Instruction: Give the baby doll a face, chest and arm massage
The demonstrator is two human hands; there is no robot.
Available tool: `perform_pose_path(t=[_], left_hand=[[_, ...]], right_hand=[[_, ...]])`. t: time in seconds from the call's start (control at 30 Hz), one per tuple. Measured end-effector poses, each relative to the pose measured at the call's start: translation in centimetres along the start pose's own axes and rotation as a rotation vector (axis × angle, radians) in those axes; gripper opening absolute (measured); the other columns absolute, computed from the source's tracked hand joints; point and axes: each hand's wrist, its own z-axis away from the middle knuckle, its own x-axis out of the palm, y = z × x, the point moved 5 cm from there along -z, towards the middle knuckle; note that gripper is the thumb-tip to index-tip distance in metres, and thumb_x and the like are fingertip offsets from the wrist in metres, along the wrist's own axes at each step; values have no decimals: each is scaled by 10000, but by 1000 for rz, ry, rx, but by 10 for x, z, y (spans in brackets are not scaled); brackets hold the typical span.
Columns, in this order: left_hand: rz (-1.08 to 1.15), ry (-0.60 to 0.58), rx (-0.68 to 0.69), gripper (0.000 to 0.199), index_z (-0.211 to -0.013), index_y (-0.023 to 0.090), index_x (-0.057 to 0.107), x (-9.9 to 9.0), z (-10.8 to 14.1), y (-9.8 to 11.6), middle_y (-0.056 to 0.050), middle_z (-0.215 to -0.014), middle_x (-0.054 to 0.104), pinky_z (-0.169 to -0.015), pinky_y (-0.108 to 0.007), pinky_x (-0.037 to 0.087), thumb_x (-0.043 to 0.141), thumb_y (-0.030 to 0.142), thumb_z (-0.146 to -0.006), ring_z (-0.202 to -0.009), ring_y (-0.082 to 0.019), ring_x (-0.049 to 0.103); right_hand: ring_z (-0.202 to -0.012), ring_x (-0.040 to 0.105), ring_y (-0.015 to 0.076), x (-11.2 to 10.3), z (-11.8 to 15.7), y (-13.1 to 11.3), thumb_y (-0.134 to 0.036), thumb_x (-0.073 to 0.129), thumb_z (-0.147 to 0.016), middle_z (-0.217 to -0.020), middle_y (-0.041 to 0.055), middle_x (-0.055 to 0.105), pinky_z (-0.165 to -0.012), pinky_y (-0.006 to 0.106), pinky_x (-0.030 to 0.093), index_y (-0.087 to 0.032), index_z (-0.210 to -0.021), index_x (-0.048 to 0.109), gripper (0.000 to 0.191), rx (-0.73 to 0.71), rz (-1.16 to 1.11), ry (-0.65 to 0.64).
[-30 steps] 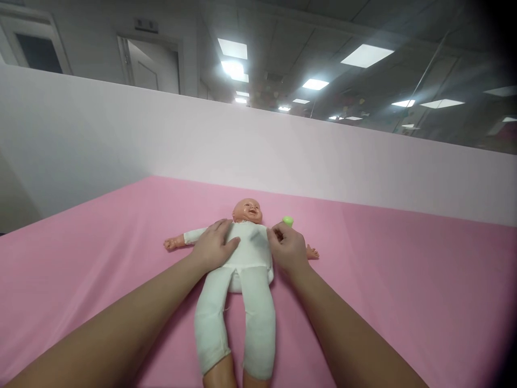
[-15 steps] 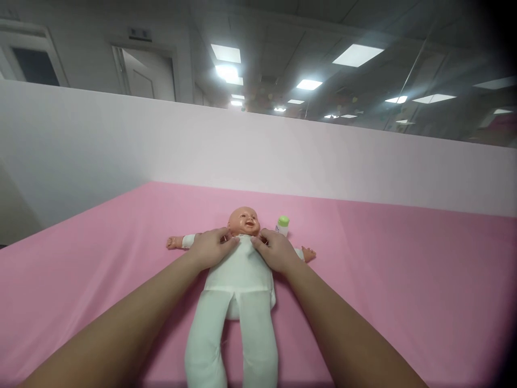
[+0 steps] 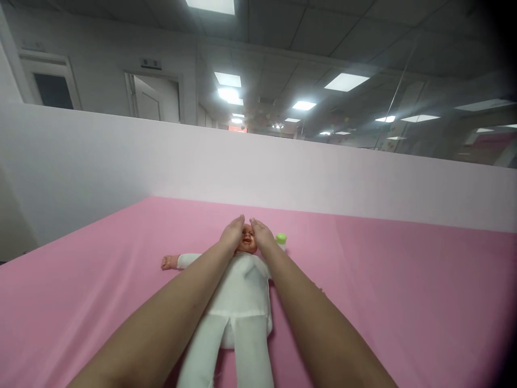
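Note:
A baby doll (image 3: pixel 242 288) with a white cloth body lies on its back, head away from me. My left hand (image 3: pixel 233 233) rests along the left side of its head, fingers stretched out and together. Against the right side of the head lies my right hand (image 3: pixel 261 233), also with straight fingers. Between the two palms the doll's face (image 3: pixel 247 241) shows in part; the rest of the head is covered. The doll's arm on the left reaches outward, while most of the other is hidden behind my right forearm. Close to my right hand stands a small bottle with a green cap (image 3: pixel 281 237).
Pink covering (image 3: pixel 383 291) spreads under the doll, with soft folds on the left. A low white wall (image 3: pixel 258 167) borders the far side and runs along the left. Beyond it are doors, glass and ceiling lights.
Both hands have moved from the doll's shoulders and upper chest up to the sides of its head, with fingers straightened. The camera view has tilted up slightly.

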Motion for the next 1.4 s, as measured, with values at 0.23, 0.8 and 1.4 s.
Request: perform_pose_path(t=[0.23,0.8,1.4], left_hand=[[156,0,-4,490,-1377,210,626,10,3,-46,-109,-1235,737,-967,-355,552,563,393,-927,-1125,-241,699],[452,13,-24,512,-1292,227,702,6,5,-61,-102,-1238,736,-1038,-423,529,751,293,-786,-1105,-275,704],[652,-34,-128,537,-1259,189,684,12,7,-58,-134,-1237,723,-949,-396,581,775,275,-737,-1065,-278,718]], right_hand=[[-1324,590,238,7,-1,41,-484,531,-935,-1433,83,632,-1115,374,471,-211,-1307,667,481,-65,-286,48],[-1175,659,242,8,8,41,-399,777,-771,-1315,59,698,-1041,400,531,-247,-1270,718,525,20,-426,40],[-1014,722,225,2,17,48,-334,837,-696,-1163,55,750,-920,358,597,-216,-1270,682,606,101,-659,126]])
